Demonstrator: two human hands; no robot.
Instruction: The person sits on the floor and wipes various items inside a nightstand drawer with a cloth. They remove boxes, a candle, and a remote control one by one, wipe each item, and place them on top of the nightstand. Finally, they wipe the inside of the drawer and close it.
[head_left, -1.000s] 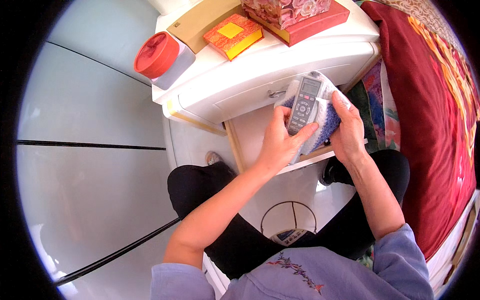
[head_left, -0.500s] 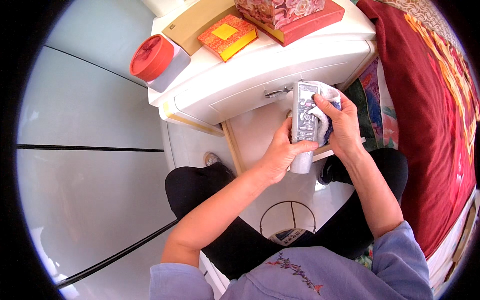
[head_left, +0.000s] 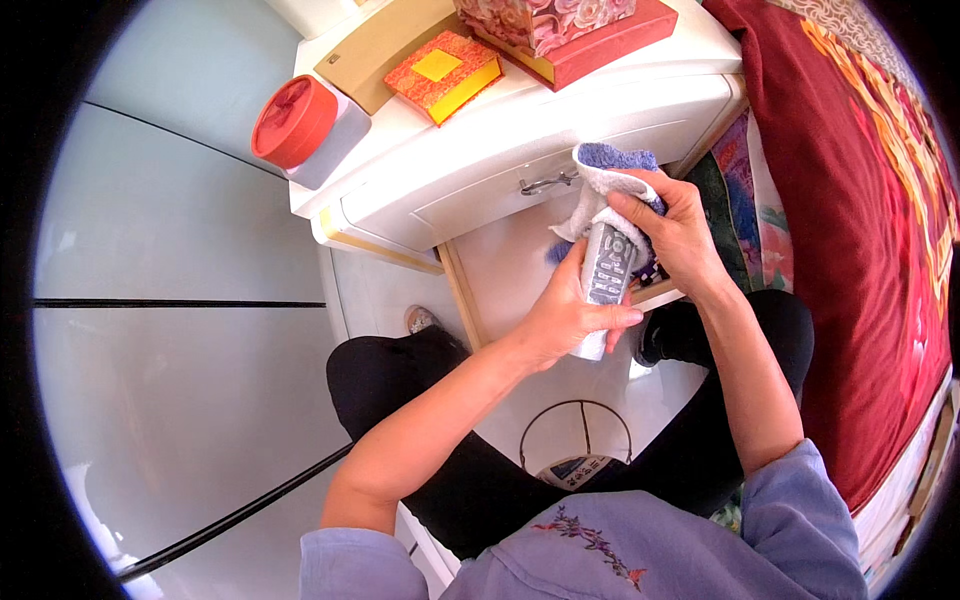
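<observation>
A grey remote control (head_left: 609, 268) with rows of buttons, apparently in a clear cover, is tilted up in front of me. My left hand (head_left: 573, 310) grips its lower part, thumb lying across the front. My right hand (head_left: 672, 225) is closed on a white and blue cloth (head_left: 598, 182), which wraps over the remote's upper end and hides it. Below both hands is a pulled-out drawer (head_left: 500, 275) with a pale inside; some small dark patterned items show in it beside the remote.
On the white cabinet (head_left: 440, 190) stand a round red-lidded box (head_left: 295, 122), an orange and yellow book-shaped box (head_left: 445, 75), and a floral box (head_left: 550, 22) on a red one. A bed with a dark red cover (head_left: 850, 250) is at right, pale cupboard doors (head_left: 180, 400) at left.
My right hand has brought the cloth from the remote's right side over its top end. The remote has shifted slightly down, still in my left hand.
</observation>
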